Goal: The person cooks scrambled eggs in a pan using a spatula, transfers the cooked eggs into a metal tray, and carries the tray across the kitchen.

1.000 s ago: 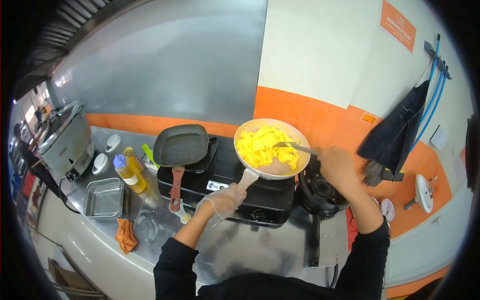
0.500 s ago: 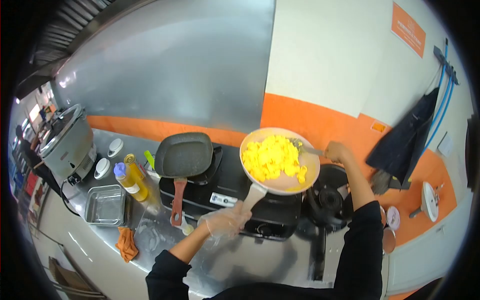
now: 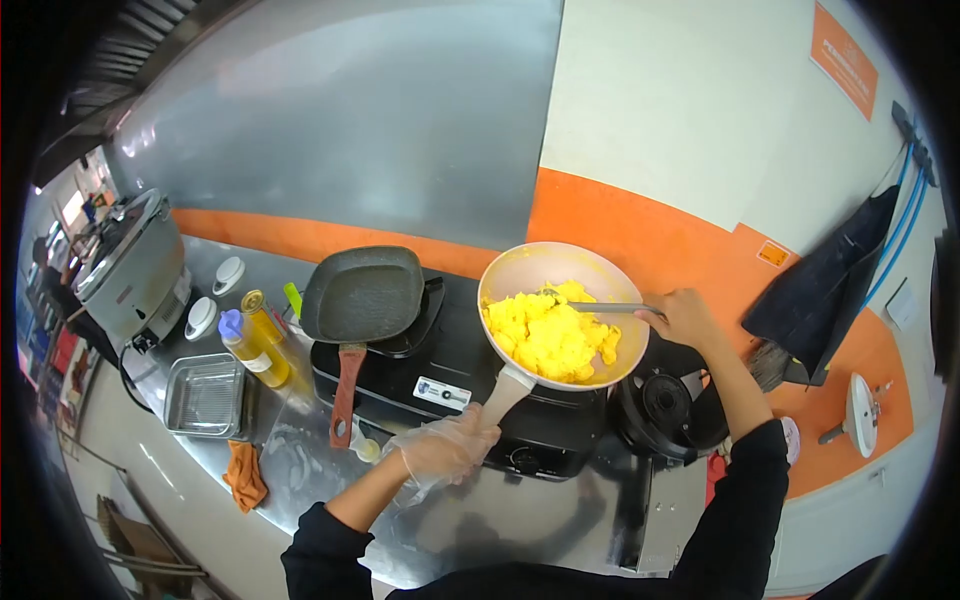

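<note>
My left hand (image 3: 447,445), in a clear plastic glove, is closed around the pale handle of a frying pan (image 3: 520,262). The pan sits over the right side of the black stove, tilted somewhat toward me. Soft yellow scrambled eggs (image 3: 555,340) fill its middle and near side. From the right, my bare right hand (image 3: 683,318) grips the grey handle of a spatula (image 3: 612,308). The spatula's head lies at the far side of the eggs, partly hidden by them.
A dark square pan (image 3: 362,295) with a reddish-brown handle rests on the left burner of the stove (image 3: 440,393). Farther left are an oil bottle (image 3: 262,360), a glass dish (image 3: 205,397), an orange cloth (image 3: 244,475) and a large cooker (image 3: 130,275). A black round appliance (image 3: 665,400) stands at right.
My right hand has moved the spatula's head left and away across the eggs. The eggs now lie gathered nearer me, baring the pan's far side. My left hand keeps hold of the handle.
</note>
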`<state>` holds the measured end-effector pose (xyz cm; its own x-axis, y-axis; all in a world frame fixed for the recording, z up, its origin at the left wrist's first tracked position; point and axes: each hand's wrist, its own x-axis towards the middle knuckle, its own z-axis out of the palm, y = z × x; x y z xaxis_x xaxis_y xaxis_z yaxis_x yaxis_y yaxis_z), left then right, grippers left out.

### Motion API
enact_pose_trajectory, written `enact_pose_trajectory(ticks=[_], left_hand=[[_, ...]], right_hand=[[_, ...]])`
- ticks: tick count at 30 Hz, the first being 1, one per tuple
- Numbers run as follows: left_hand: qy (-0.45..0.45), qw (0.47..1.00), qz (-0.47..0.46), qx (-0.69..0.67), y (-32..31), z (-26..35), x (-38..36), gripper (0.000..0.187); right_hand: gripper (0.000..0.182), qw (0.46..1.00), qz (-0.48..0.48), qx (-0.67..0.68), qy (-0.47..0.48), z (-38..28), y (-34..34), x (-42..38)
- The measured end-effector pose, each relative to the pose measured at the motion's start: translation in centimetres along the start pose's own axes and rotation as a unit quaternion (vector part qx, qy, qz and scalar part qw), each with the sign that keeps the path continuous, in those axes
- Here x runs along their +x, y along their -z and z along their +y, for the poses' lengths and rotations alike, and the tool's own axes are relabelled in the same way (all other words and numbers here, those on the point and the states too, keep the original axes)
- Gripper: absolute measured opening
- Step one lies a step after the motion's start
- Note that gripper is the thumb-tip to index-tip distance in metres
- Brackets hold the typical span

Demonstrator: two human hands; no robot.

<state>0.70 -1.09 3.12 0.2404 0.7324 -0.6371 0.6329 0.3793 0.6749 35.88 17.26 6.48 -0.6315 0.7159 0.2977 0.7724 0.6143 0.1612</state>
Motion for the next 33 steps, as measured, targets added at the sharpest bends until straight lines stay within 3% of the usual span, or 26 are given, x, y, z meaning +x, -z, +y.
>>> enact_pose_trajectory(ticks=[2,6,8,9,12,14,15,17,18,20,22,24,28,32,33], left_hand=[[-0.013,1.0,-0.01,0.002,0.0,-0.2,0.0,0.078],[-0.027,0.993,-0.017,-0.112,-0.4,-1.1,0.3,0.072],[-0.118,0.939,-0.091,-0.31,-0.6,-4.1,2.9,0.056],[-0.114,0.913,-0.114,-0.375,-0.9,-4.3,3.0,0.044],[-0.085,0.882,-0.114,-0.449,-1.4,-3.6,1.8,0.042],[-0.081,0.877,-0.119,-0.458,-1.4,-3.6,1.3,0.041],[-0.08,0.869,-0.121,-0.472,-1.4,-3.7,1.1,0.039],[-0.091,0.871,-0.138,-0.463,-1.3,-4.4,1.7,0.039],[-0.102,0.871,-0.155,-0.456,-1.3,-4.8,2.2,0.039],[-0.103,0.864,-0.171,-0.463,-1.3,-5.4,3.1,0.038],[-0.102,0.856,-0.187,-0.471,-1.3,-5.2,3.0,0.038],[-0.104,0.875,-0.162,-0.443,-1.3,-4.6,2.3,0.035],[-0.128,0.894,-0.141,-0.407,-1.2,-4.9,2.8,0.031],[-0.121,0.894,-0.132,-0.411,-1.2,-5.0,2.8,0.031],[-0.122,0.895,-0.126,-0.411,-1.2,-4.9,2.7,0.032]], right_hand=[[0.026,1.0,0.014,-0.005,-0.01,-1.2,2.4,-2.9],[0.019,0.998,0.055,-0.043,0.006,-3.4,6.2,-7.6],[0.021,0.995,0.089,-0.013,-0.044,-4.6,8.0,-9.0],[0.021,0.995,0.089,-0.015,-0.049,-5.0,9.4,-9.2],[0.025,0.991,0.068,-0.044,-0.108,-5.7,14.8,-8.3],[0.028,0.985,-0.065,-0.042,-0.155,-5.8,18.0,-7.2],[0.028,0.985,-0.064,-0.042,-0.156,-5.6,18.7,-6.6],[0.029,0.98,-0.169,-0.054,-0.095,-5.6,19.7,-5.6],[0.029,0.98,-0.167,-0.055,-0.093,-5.9,19.5,-5.1],[0.027,0.957,-0.284,0.013,-0.052,-6.9,17.7,-3.2],[0.025,0.943,-0.315,0.107,-0.024,-7.9,13.5,-2.2],[0.024,0.96,-0.251,0.123,-0.01,-9.9,9.5,-2.0],[0.026,0.963,-0.161,0.121,-0.177,-15.8,4.3,-1.9],[0.021,0.943,-0.105,0.201,-0.245,-12.2,0.4,-1.3],[0.025,0.915,-0.133,0.254,-0.285,-11.8,1.9,-1.4]])
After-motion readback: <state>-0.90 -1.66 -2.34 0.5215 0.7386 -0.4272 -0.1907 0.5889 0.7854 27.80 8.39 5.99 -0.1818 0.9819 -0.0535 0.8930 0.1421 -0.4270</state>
